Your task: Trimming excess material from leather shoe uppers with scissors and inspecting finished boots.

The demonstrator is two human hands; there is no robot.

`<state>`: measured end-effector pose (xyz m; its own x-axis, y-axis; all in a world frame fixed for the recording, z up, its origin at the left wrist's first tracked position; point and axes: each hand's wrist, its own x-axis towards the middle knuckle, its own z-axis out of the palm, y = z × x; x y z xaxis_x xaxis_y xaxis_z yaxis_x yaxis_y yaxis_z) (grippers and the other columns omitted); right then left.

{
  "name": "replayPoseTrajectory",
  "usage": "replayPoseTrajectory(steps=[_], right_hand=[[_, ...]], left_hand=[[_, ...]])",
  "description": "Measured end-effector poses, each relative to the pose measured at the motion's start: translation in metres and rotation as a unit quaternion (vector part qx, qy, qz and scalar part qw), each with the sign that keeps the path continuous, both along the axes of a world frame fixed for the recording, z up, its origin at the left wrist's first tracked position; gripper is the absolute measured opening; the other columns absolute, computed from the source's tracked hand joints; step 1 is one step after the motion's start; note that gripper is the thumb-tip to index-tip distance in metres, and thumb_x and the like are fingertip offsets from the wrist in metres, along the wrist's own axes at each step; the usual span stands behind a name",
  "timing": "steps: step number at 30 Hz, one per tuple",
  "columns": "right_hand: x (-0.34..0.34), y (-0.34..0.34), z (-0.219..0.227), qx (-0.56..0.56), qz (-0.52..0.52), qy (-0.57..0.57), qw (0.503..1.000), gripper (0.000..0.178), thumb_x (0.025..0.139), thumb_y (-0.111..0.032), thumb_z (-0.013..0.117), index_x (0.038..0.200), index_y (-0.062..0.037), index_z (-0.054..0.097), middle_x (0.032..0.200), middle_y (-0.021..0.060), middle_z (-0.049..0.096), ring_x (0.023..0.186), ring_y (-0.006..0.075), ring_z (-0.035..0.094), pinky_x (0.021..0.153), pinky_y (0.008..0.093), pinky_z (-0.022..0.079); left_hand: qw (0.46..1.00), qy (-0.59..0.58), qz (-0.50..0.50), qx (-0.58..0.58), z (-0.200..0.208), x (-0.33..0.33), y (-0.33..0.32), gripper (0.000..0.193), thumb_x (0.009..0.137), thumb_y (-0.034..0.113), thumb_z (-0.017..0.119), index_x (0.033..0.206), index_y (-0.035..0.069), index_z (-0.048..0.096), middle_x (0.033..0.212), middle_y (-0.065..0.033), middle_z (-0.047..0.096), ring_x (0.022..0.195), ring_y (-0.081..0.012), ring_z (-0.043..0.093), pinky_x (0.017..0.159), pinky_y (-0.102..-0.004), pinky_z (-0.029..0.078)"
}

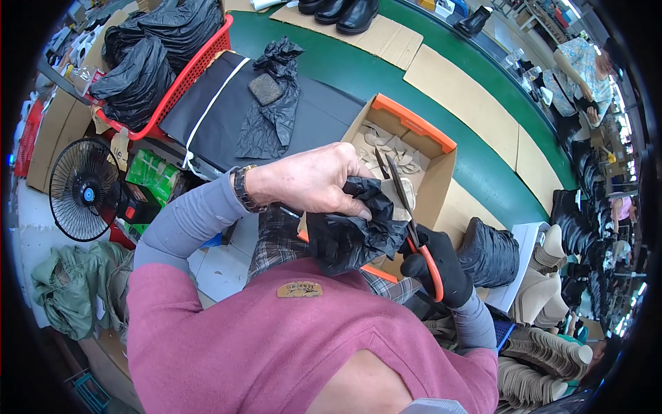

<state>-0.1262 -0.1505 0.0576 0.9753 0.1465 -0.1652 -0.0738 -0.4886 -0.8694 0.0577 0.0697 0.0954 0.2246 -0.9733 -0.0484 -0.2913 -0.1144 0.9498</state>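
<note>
My left hand (317,179), bare and with a watch at the wrist, pinches a crinkled black piece (345,238) with a beige edge (396,196) showing. In my black-gloved right hand (445,265) are scissors (432,270) with orange handles. Their dark blades are parted and lie by the beige edge, pointing away from me; whether they touch it I cannot tell. Below the blades, an open cardboard box (439,196) with an orange rim holds beige scraps (407,157). The black piece hangs over the near part of the box.
A grey block (265,90) rests on crinkled black material (265,134) at the left. Beyond it stands a red basket (183,83) of black pieces. A stack of black pieces (491,254) is at the right, near beige stacks (545,297). A fan (86,190) stands far left.
</note>
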Motion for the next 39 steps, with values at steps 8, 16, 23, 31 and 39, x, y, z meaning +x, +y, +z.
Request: replayPoseTrajectory(steps=[8, 16, 23, 31, 39], right_hand=[[-0.002, -0.003, -0.014, -0.016, 0.139, -0.140, 0.980, 0.015, 0.085, -0.016, 0.063, 0.089, -0.0016, 0.062, 0.063, 0.0125, 0.055, 0.053, 0.0273, 0.058, 0.051, 0.0360, 0.045], [0.047, -0.021, -0.020, -0.196, 0.020, 0.064, 0.978, 0.028, 0.081, -0.020, 0.063, 0.102, -0.0015, 0.067, 0.067, 0.0201, 0.063, 0.062, 0.0353, 0.063, 0.058, 0.0439, 0.049], [0.070, -0.002, -0.054, -0.150, -0.027, -0.020, 0.988, 0.027, 0.085, -0.025, 0.063, 0.090, 0.0017, 0.063, 0.079, 0.0227, 0.066, 0.077, 0.0335, 0.067, 0.066, 0.0416, 0.051], [0.062, 0.009, 0.009, 0.208, -0.002, -0.001, 0.978, 0.022, 0.090, -0.024, 0.062, 0.098, -0.0033, 0.063, 0.082, 0.0002, 0.060, 0.075, 0.0069, 0.052, 0.065, 0.0227, 0.043], [0.051, 0.009, 0.034, 0.104, -0.170, -0.166, 0.966, 0.010, 0.088, -0.009, 0.063, 0.090, 0.0006, 0.062, 0.080, 0.0017, 0.060, 0.073, 0.0081, 0.056, 0.065, 0.0228, 0.045]], left_hand=[[0.989, 0.145, -0.024, 0.031, -0.027, 0.011, -0.007, 0.025, 0.079, 0.005, 0.077, 0.101, -0.005, 0.069, 0.085, -0.0029, 0.071, 0.074, -0.0037, 0.060, 0.068, -0.0224, 0.050], [0.977, -0.150, 0.088, -0.123, -0.004, -0.006, -0.012, 0.067, 0.072, -0.012, 0.066, 0.135, 0.002, 0.049, 0.124, -0.0162, 0.062, 0.110, -0.0286, 0.063, 0.095, -0.0341, 0.051], [0.887, -0.325, 0.136, -0.300, -0.015, -0.012, -0.013, 0.071, 0.072, -0.015, 0.061, 0.139, 0.000, 0.041, 0.126, -0.0226, 0.058, 0.105, -0.0332, 0.065, 0.083, -0.0344, 0.058], [0.801, -0.433, 0.122, -0.395, -0.028, -0.012, -0.014, 0.061, 0.076, 0.009, 0.073, 0.132, 0.009, 0.049, 0.135, -0.0191, 0.050, 0.097, -0.0297, 0.067, 0.076, -0.0313, 0.059], [0.925, -0.345, 0.063, -0.147, -0.024, -0.017, -0.009, 0.086, 0.067, 0.008, 0.081, 0.141, -0.002, 0.038, 0.120, -0.0172, 0.062, 0.088, -0.0281, 0.069, 0.074, -0.0340, 0.055]])
